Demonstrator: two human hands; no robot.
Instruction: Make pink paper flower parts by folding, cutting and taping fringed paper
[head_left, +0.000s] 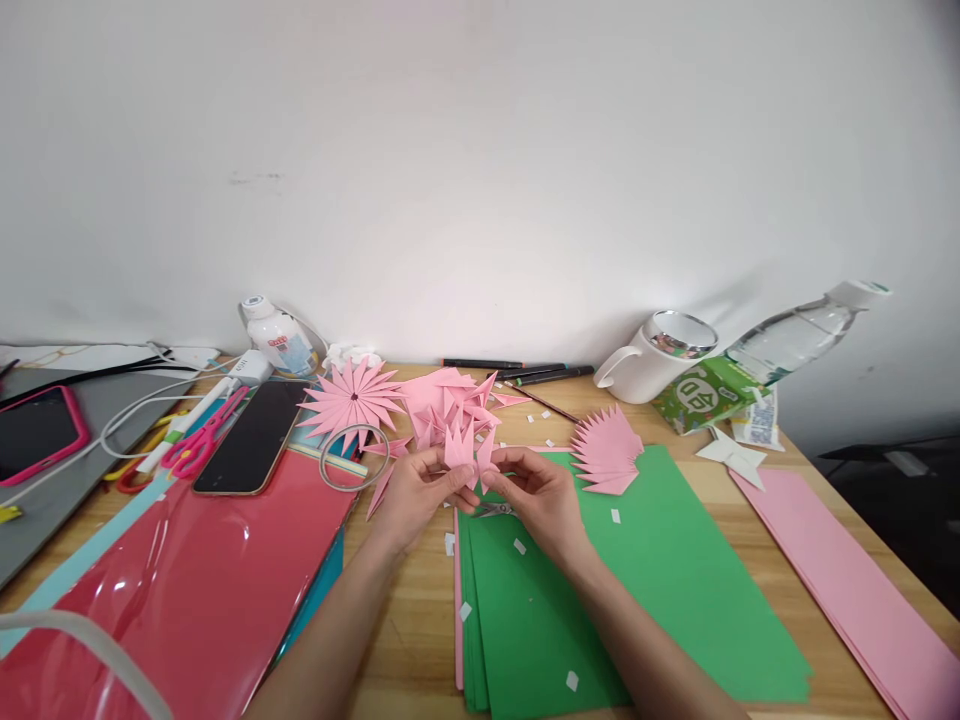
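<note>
My left hand (415, 490) and my right hand (538, 492) meet above the table's middle, both pinching a small folded pink paper piece (466, 448) with pointed tips. Just behind it lies a heap of folded pink paper points (450, 398). A finished pink paper flower (352, 398) rests to the left of the heap, and a fan of joined pink points (606, 452) lies to the right on a stack of green paper sheets (660, 580). Small scissors (491, 509) lie under my hands.
A red glossy sheet (187, 580), a black phone (253, 436), pink scissors (196, 446) and a tape ring (354, 456) lie left. A white mug (652, 358), a water bottle (795, 335), a green packet (701, 393), pens (525, 372) and pink sheets (847, 590) lie right.
</note>
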